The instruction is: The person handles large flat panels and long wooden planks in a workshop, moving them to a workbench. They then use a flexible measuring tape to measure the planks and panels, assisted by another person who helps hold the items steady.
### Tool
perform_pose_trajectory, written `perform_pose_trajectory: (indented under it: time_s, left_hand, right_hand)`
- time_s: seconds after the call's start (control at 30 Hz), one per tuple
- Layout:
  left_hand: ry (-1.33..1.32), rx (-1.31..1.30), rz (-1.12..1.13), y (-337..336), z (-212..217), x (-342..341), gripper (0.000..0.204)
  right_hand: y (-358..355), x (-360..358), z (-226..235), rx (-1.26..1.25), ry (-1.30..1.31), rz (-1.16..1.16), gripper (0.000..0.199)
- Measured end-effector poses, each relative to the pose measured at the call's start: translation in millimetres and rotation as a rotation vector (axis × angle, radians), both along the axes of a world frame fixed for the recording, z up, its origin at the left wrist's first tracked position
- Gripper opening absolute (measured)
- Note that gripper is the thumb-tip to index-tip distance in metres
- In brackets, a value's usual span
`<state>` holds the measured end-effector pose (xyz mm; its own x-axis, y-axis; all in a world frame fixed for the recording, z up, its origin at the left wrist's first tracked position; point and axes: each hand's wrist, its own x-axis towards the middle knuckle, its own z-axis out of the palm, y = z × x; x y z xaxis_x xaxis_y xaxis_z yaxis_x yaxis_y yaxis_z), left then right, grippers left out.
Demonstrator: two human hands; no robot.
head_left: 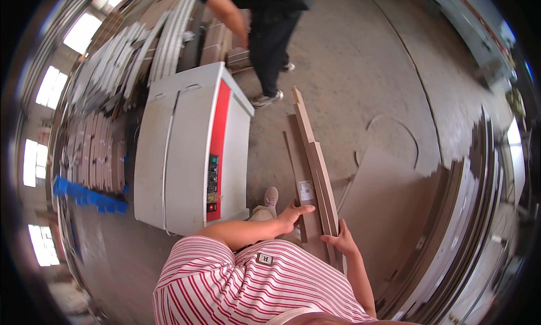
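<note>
A bundle of long brown boards (pixel 319 181) is held upright-slanting in front of me, its far ends pointing away across the floor. My left hand (pixel 294 214) grips the bundle's left side, thumb over the face just below a white label (pixel 306 190). On the right edge, my right hand (pixel 341 239) is closed round the boards a little nearer to my body. The boards lie side by side with their ends staggered. Their near ends are partly hidden beside my striped shirt.
To my left stands a white machine cabinet (pixel 174 156) with a red control panel (pixel 218 150). Stacked boards (pixel 93 150) lie on a blue pallet (pixel 90 196) beyond it. Another person (pixel 270 38) in dark clothes stands ahead. Brown panels (pixel 445 212) lean at right; a cable (pixel 403 124) curls on the floor.
</note>
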<state>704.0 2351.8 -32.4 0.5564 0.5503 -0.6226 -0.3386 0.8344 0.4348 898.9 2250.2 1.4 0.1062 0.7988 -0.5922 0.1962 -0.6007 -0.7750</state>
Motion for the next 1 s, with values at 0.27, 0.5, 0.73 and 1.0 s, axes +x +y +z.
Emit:
perform_pose_trajectory:
  time_s: [0.27, 0.5, 0.73, 1.0]
  left_hand:
    - [0.456, 0.233, 0.762, 147, 35, -149, 0.065]
    - [0.796, -0.029, 1.210, 321, 3, -314, 0.087]
    - [1.304, -0.378, 0.959, 441, 17, -356, 0.100]
    - [1.435, -0.320, 0.642, 512, -11, -370, 0.104]
  right_hand:
    - [121, -29, 43, 0.098, -0.230, 0.326, 0.087]
    - [201, -75, 36, 0.092, -0.361, 0.446, 0.088]
    - [259, -128, 60, 0.063, -0.385, 0.453, 0.083]
    - [328, -162, 72, 0.122, -0.568, 0.589, 0.084]
